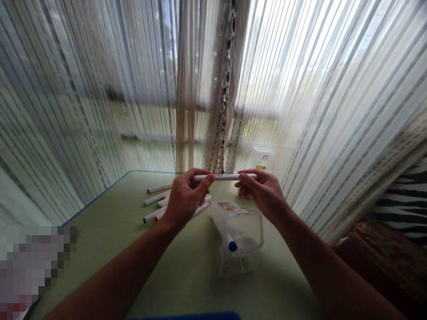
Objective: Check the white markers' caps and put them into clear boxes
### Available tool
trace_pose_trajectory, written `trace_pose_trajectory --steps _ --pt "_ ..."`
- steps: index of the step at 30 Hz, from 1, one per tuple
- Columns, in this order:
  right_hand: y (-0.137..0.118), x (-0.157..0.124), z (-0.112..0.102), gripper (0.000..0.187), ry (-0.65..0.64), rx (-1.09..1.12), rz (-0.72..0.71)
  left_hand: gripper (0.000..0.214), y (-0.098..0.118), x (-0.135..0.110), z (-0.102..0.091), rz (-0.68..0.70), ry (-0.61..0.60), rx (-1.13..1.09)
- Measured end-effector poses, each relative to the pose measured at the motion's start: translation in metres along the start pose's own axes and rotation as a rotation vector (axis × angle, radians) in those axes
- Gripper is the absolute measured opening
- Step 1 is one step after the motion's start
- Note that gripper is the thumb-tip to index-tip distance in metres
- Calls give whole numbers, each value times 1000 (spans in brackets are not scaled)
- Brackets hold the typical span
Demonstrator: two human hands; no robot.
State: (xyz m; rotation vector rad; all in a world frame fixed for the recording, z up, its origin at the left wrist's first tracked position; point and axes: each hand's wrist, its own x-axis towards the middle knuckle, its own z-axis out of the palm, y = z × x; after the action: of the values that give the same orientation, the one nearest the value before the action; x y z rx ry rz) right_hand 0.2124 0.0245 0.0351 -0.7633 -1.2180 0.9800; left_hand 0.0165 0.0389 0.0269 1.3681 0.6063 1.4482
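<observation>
A white marker (226, 177) with a pink end is held level above the table, one end in each hand. My left hand (190, 191) pinches its pink end between thumb and fingers. At the other end, my right hand (258, 184) grips the barrel the same way. Below and between the hands lies a clear plastic case (242, 226), its lid hanging open toward me, with a blue-ended marker (232, 246) inside. Several white markers (156, 215) with coloured ends lie loose beside and partly behind my left hand.
The light green table (110, 213) has a blue edge. Behind it hang string curtains (207, 89) before a bright window. A clear container (263, 155) stands at the back, right of centre. Zebra-striped fabric (407, 200) is at far right. A pixelated patch covers the lower left.
</observation>
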Motion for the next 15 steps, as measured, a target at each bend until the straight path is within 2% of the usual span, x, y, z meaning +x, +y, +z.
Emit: trace_pose_trajectory --steps 8,15 --pt "-1 2 0 25 0 62 31 28 -2 3 0 32 19 23" --pt "-2 4 -4 27 -12 119 75 24 1 0 1 -29 32 -74"
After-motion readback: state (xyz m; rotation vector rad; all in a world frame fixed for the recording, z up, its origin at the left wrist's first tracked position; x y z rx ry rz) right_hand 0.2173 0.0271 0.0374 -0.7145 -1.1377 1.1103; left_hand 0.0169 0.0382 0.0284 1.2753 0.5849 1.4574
